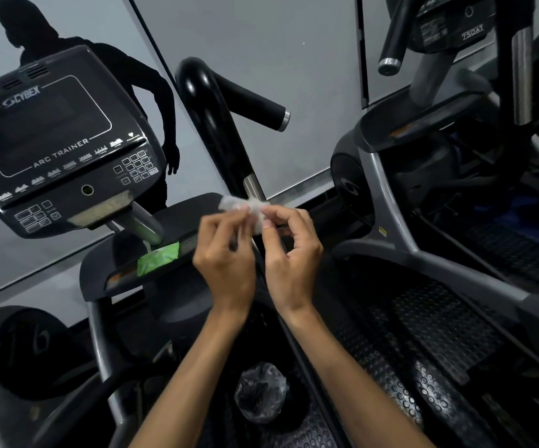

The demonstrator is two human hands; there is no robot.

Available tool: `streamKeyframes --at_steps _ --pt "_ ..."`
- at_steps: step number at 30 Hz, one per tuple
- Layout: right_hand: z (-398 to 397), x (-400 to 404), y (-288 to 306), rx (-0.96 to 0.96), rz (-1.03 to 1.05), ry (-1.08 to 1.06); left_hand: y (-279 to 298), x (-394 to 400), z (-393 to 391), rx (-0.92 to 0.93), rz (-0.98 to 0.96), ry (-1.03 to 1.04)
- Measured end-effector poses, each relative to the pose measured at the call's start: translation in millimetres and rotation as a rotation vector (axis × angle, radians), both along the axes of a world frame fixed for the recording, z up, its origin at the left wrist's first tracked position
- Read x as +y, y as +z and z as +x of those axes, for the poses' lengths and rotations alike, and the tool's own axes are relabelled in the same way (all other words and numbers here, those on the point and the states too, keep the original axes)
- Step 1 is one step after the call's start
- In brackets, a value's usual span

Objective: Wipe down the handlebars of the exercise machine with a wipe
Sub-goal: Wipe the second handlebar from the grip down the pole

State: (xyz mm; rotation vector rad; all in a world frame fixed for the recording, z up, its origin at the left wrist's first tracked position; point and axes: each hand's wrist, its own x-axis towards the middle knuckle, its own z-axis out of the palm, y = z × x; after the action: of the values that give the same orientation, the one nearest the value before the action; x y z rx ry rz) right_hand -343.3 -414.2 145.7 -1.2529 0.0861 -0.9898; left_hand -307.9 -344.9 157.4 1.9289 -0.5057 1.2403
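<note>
Here, you held a small crumpled white wipe (245, 206) between both hands, your left hand (226, 253) and right hand (290, 250) each pinching it with curled fingertips, just above the dark tray where a green wipe packet (158, 261) lay. You appeared to be unfolding it, wiping not yet begun. Beyond stood the curved black padded handlebar (210, 114); next, the wipe needed spreading and wrapping round that grip.

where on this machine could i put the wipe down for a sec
Both hands, left and right, pinch the wipe. The tray below the console looks bare between the console post and its right end. Its left-front part is crowded by the green pack. The studded footplate to the right is also bare.
</note>
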Motion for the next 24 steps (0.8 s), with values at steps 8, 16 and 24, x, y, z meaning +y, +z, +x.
streamKeyframes --at_steps 8,16,24 --pt "-1 -3 -7 0.033 -0.012 -0.018 21 3 16 0.013 -0.089 0.006" --pt "2 -7 -7 0.025 -0.011 -0.038 -2 15 10 0.024 0.006 -0.041" --pt "3 -7 -7 0.019 0.015 -0.049 -12 -2 -5 -0.034 0.055 -0.049"
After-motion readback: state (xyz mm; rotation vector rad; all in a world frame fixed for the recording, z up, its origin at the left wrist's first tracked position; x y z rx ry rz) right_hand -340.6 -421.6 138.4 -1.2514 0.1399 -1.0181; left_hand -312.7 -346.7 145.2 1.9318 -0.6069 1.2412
